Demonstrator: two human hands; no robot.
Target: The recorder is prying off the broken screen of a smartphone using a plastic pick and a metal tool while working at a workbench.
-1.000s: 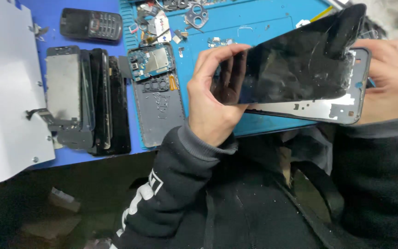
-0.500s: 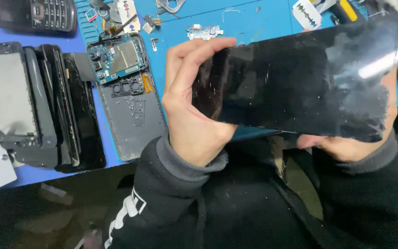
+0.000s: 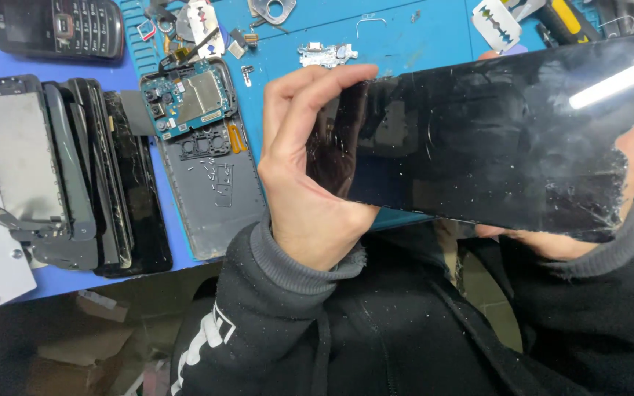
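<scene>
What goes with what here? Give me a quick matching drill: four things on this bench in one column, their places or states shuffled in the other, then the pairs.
Things:
1. cracked black screen
2. opened phone
3. keypad phone
4. razor blade

Places or states:
A. top left corner, on the blue mat
B. held up in both hands, left hand at its near end
C. flat on the mat, circuit board showing
D. top edge, above the screen

Pairs: 1-B, 2-C, 3-A, 4-D
</scene>
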